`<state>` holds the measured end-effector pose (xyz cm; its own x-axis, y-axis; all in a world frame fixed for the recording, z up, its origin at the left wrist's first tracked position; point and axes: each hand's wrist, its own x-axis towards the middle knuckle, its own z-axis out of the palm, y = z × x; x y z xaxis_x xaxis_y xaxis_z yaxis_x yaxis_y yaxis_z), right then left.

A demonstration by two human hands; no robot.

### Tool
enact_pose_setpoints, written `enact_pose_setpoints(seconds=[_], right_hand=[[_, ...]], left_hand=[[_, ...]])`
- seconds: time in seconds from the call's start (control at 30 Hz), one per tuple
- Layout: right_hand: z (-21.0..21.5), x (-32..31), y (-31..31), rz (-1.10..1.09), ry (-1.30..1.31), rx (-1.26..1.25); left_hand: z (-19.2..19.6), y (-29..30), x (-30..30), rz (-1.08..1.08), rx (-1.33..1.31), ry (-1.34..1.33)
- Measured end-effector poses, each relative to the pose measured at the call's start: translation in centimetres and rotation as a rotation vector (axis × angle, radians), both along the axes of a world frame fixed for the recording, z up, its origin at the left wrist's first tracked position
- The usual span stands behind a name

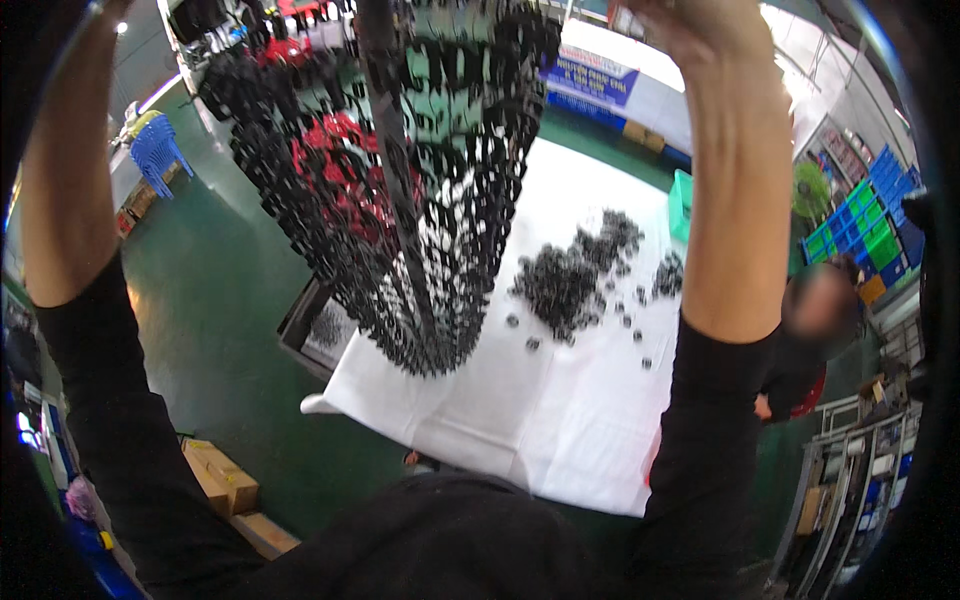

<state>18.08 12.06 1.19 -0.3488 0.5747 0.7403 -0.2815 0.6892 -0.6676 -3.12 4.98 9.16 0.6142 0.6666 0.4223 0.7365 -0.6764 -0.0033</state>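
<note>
Both my arms are raised, one on each side of a hanging rack [385,150] densely hung with rows of small black parts. A dark upright bar runs down its middle, and its lower end narrows above the table. My right hand [690,28] shows only in part at the top edge, right of the rack's upper end; its fingers are cut off, so any grip is hidden. My left forearm [75,190] rises along the left side, and the hand beyond it is out of the picture. Below the rack, a white-covered table [480,420] bears a heap of small black parts [565,285].
A dark tray [305,335] of small pieces sits by the table's left edge, and a green bin [681,205] at its far right. Another person [795,370] is to the right. Cardboard boxes [220,475] lie lower left; blue stools [155,150] stand farther off.
</note>
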Motion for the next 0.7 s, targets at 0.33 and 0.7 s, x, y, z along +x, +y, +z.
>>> enact_pose_setpoints(seconds=[0.33,0.7], right_hand=[[0.1,1.1,1.0,0.119,0.010,-0.121],[-1.9,4.3,-0.3,-0.180,0.019,-0.214]], left_hand=[[0.0,-3.8,2.3,-0.144,0.035,0.170],[0.5,-3.1,1.3,0.042,0.065,0.210]])
